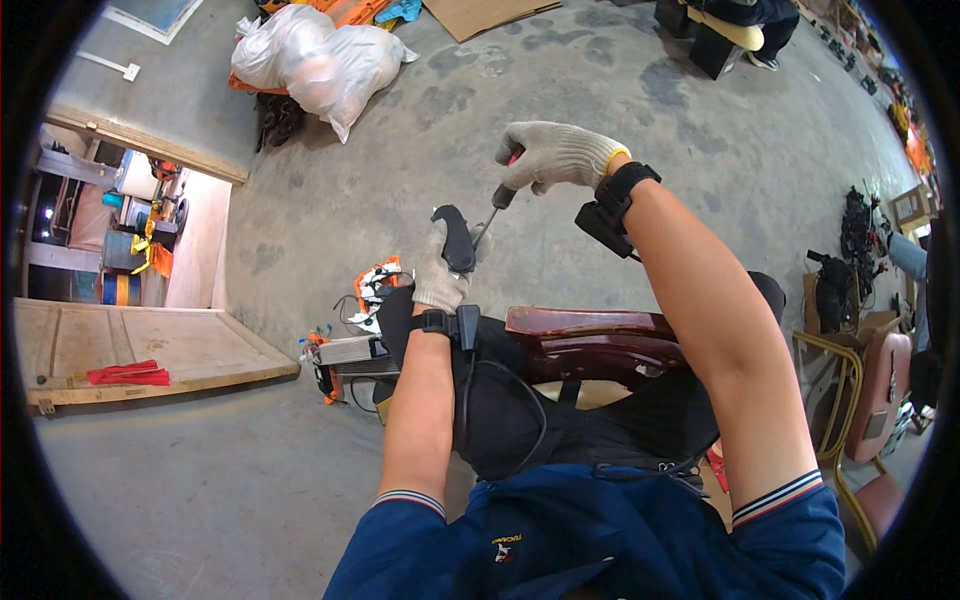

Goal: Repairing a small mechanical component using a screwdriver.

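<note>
My left hand (441, 272), in a pale knitted glove, grips a black curved part (457, 240) in front of my left knee. From above, my gloved right hand (556, 158) holds a screwdriver (504, 197) with a dark and red handle. Its thin shaft slants down to the right side of the black part; whether the tip touches it cannot be made out. Across my lap lies a glossy dark-red panel (590, 345) with worn edges. Black straps with small devices sit on both wrists.
An orange and white part (378, 287) and a grey ribbed metal piece (352, 352) lie by my left knee. White plastic bags (320, 62) and cardboard (485, 12) are ahead. A wooden door (150, 345) stands left, a pink chair (882, 395) right. Another person (775, 30) sits far right.
</note>
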Tool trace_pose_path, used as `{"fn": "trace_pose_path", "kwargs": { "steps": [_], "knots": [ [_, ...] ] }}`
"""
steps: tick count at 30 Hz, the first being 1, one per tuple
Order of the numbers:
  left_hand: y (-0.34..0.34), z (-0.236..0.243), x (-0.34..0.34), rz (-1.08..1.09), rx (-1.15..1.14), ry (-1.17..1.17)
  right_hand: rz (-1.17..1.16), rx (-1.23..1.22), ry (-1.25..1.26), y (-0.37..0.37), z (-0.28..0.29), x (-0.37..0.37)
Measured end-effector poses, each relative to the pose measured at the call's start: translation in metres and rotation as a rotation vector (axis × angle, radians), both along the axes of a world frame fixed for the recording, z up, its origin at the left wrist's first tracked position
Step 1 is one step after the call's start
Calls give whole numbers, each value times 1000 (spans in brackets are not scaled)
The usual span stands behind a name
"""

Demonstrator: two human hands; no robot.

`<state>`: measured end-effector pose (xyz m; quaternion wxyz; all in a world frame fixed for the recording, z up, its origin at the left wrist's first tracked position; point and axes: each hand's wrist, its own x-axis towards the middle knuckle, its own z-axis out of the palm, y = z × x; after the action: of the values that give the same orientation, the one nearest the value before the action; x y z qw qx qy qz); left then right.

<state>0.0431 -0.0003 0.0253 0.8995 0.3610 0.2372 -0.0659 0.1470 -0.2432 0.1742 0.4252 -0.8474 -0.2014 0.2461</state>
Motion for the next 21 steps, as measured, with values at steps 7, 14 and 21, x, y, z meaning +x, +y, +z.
{"fn": "trace_pose_path", "kwargs": {
  "steps": [7, 14, 21],
  "knots": [
    [-3, 3, 0, 17, -24, -4, 59, -150, -3, 3, -3, 6],
    [-1, 4, 0, -11, -32, 5, -23, -70, 81, 2, 1, -1],
    [-1, 4, 0, -16, 25, 10, -46, -44, 90, 1, 2, -1]
  ]
}}
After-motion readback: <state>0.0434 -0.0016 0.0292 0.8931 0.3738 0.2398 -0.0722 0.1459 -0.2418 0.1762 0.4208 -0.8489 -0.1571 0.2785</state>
